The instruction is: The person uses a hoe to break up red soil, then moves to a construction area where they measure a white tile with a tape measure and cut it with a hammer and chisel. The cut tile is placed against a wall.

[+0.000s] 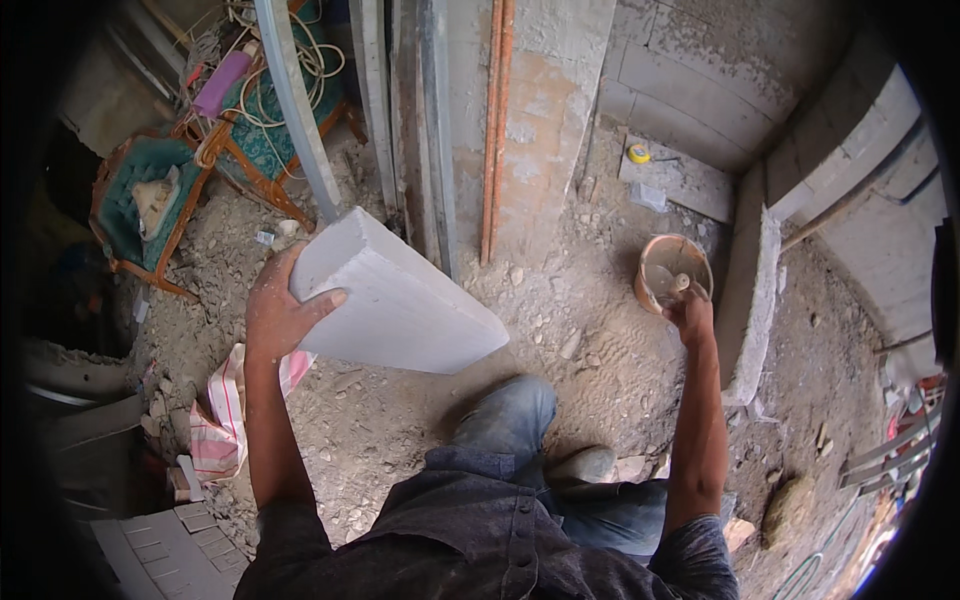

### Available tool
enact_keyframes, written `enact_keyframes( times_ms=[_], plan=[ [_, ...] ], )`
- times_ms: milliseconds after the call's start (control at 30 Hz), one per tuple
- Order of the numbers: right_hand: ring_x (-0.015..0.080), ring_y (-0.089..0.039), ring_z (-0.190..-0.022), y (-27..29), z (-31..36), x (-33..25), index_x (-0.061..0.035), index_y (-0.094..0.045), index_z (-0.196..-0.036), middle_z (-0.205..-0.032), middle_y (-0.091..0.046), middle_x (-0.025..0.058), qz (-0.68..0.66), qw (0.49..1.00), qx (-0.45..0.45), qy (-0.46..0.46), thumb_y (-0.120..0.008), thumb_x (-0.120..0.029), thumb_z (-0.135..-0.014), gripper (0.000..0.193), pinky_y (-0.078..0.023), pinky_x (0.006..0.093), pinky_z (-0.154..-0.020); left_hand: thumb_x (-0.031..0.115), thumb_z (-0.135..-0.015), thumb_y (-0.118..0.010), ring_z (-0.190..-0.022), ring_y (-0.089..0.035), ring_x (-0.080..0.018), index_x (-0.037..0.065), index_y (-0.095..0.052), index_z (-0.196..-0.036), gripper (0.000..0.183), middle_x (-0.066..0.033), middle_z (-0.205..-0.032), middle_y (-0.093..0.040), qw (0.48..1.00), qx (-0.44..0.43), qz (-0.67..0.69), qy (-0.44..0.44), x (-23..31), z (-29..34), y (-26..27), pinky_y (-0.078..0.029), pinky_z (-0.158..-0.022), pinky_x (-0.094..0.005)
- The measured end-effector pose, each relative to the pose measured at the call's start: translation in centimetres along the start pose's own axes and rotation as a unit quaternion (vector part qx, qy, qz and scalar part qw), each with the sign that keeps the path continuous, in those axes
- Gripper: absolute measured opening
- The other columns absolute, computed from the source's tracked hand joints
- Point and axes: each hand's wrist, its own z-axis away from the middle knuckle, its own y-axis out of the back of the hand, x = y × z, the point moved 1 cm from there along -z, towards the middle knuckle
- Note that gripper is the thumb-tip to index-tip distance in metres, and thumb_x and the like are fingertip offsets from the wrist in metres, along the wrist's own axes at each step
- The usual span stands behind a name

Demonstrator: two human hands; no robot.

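My left hand point(285, 310) grips one end of a pale grey building block point(410, 300), its thumb on the face and its fingers round the far side. The block is held tilted, its right end lower. On the right, a round orange-brown bucket point(652, 250) holds grey wet mortar point(660, 282). My right hand point(692, 312) is at the bucket's near rim, closed round the handle of a trowel point(681, 282). Only the rounded handle end shows clearly; the blade is hidden.
A low block wall point(752, 310) stands right of the bucket. Metal studs point(300, 110) and orange pipes point(497, 130) rise ahead. Green upholstered chairs point(150, 205) with cables stand far left. A striped sack point(222, 420) lies near my left arm. Behind the bucket, a yellow tape measure point(638, 153) rests.
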Motion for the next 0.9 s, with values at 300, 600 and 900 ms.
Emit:
enact_keyframes(
  times_ms=[300, 600, 900],
  plan=[
    [0.0398, -0.017, -0.151, -32.4, 26.0, -4.5, 0.0054, -0.015, -0.156, -0.161, -0.019, 0.0277, 0.120, 0.783, -0.405, 0.457, -0.041, -0.044, -0.105, 0.076, -0.014, 0.0411, -0.124, 0.044, -0.060, -0.089, -0.115, -0.060, -0.0370, 0.004, -0.057, -0.131, 0.088, -0.0200, -0.123, -0.063, 0.999, 0.012, 0.020, -0.028, -0.9, 5.5, -0.6, -0.046, -0.100, -0.0449],
    [0.0381, -0.014, -0.152, -26.6, 13.3, 17.2, 0.0015, -0.017, -0.157, -0.163, -0.020, 0.0248, 0.349, 0.806, -0.405, 0.252, -0.038, -0.059, -0.100, 0.086, -0.013, 0.0415, -0.125, 0.050, -0.062, -0.084, -0.118, -0.058, -0.0351, 0.000, -0.054, -0.134, 0.092, -0.0191, -0.125, -0.060, 0.995, 0.061, 0.074, -0.002, -7.7, 13.9, 1.0, -0.043, -0.104, -0.0446],
    [0.0425, -0.033, -0.145, -8.0, 7.8, 5.7, 0.0056, -0.037, -0.149, -0.149, -0.040, 0.0336, 0.579, 0.782, -0.125, 0.194, -0.055, -0.046, -0.098, 0.074, -0.029, 0.0431, -0.119, 0.045, -0.065, -0.087, -0.121, -0.058, -0.0346, 0.002, -0.054, -0.135, 0.089, -0.0213, -0.127, -0.061, 0.985, 0.083, 0.139, 0.053, -12.5, 13.9, 1.5, -0.043, -0.105, -0.0420]
  ],
)
